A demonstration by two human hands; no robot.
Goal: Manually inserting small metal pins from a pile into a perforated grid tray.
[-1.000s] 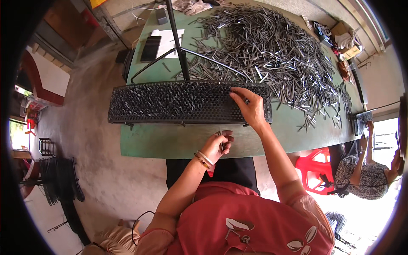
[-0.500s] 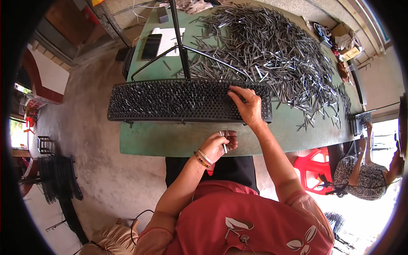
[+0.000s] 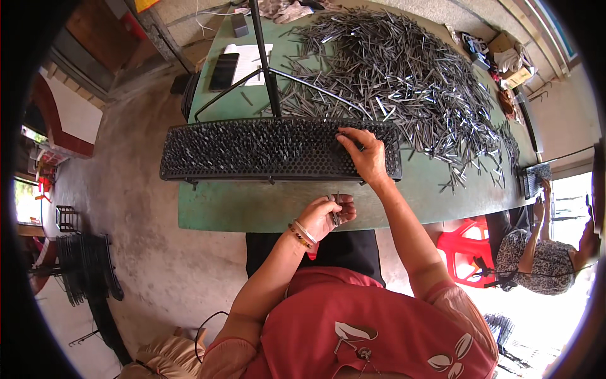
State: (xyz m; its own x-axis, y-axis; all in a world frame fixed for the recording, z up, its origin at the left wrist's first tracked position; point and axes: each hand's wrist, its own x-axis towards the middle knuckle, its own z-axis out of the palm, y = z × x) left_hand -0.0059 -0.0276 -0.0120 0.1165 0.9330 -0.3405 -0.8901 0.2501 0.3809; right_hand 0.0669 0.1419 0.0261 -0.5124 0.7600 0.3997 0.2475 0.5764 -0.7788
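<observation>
Across the front of the green table (image 3: pixel 252 211) stands a long black perforated rack (image 3: pixel 319 167). Thin dark strips (image 3: pixel 233 146) stick up densely from the holes of its left and middle parts; many holes nearer its right end are bare. My right hand (image 3: pixel 369 161) reaches over that right part, thumb and index finger brought together at the holes; whatever they pinch is too small to make out. Below the rack, close to the table's near edge, my left hand (image 3: pixel 319 216) is palm up, its curled fingers holding a few small metal strips (image 3: pixel 336 217).
A large heap of loose dark strips (image 3: pixel 391 69) covers the table's far right. At the far left lie a phone (image 3: pixel 225 71) and a paper pad (image 3: pixel 254 57), near the rack's upright pole (image 3: pixel 270 82). Another person (image 3: pixel 543 262) works at right beside a red stool (image 3: pixel 464 252).
The strips in my left hand have shifted slightly between the fingers. My right hand has moved a little to the left with the rack's right end, staying at about the same holes.
</observation>
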